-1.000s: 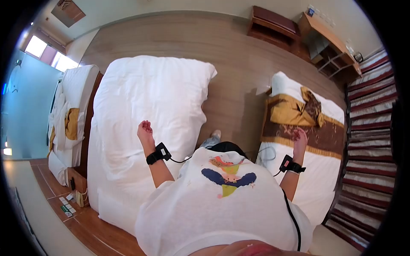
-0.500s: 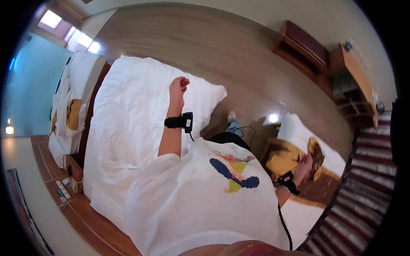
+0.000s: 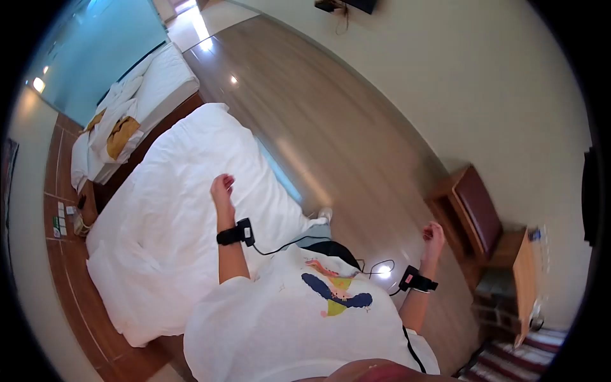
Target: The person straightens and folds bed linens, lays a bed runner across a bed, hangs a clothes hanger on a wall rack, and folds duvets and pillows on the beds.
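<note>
My left hand (image 3: 223,186) is raised over the white duvet of the near bed (image 3: 184,210), fingers loosely curled and apart, holding nothing. My right hand (image 3: 433,233) hangs over the wooden floor (image 3: 356,159), its fingers slightly bent, and it too is without any object. Each wrist wears a black strap with a small box, the left one (image 3: 235,233) and the right one (image 3: 417,280), with black cables running to my body. A shoe (image 3: 324,214) shows beside the bed's edge.
Farther left is another bed (image 3: 165,76) with rumpled white and gold cloth. At right stand a bench with a dark red top (image 3: 477,207) and a wooden desk (image 3: 525,280). A striped curtain (image 3: 515,363) shows at the lower right, a glass partition (image 3: 108,51) at the upper left.
The view has turned, so the bed with the brown and gold runner has left the frame. More floor and wall show. My right hand now appears over the floor instead of that bed.
</note>
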Demonstrator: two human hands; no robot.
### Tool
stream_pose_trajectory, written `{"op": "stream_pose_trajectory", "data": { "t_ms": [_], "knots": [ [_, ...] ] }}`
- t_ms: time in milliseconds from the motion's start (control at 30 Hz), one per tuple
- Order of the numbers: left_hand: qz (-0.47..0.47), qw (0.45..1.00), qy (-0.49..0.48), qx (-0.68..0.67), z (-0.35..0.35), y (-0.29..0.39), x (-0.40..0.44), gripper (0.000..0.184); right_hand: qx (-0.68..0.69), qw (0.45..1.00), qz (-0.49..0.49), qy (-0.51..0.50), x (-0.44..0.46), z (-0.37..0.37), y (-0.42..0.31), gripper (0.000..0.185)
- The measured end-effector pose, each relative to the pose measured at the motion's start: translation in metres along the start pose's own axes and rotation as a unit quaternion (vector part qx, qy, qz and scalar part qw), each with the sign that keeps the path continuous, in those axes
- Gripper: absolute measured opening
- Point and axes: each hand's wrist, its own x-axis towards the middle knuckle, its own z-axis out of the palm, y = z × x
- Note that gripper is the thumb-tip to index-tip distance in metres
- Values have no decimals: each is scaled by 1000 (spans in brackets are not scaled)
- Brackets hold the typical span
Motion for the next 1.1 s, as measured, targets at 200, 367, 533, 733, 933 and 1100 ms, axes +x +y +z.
{"op": "stream_pose_trajectory", "data": {
  "t_ms": [200, 367, 533, 733, 933, 1100],
  "knots": [
    [-18, 979, 165, -114, -3, -19, 48, 17, -31, 987, -14, -154, 113, 94, -43, 12],
    [5, 975, 164, -148, -11, -5, 16, 16, 15, 986, -42, -159, 97, 95, -81, 12],
    [9, 990, 74, -119, 21, 48, -17, 16, -3, 976, -29, -216, 86, 123, -114, 12],
    [-34, 992, 1, -124, 24, 58, -50, 17, 23, 986, -18, -163, 96, 109, -94, 18],
    [38, 974, 105, -198, -69, 79, -74, 17, 38, 986, -43, -153, 78, 128, -113, 21],
    [77, 954, 194, -216, -174, 113, -152, 17, -4, 959, -94, -268, 4, 199, -167, 19]
  ]
}}
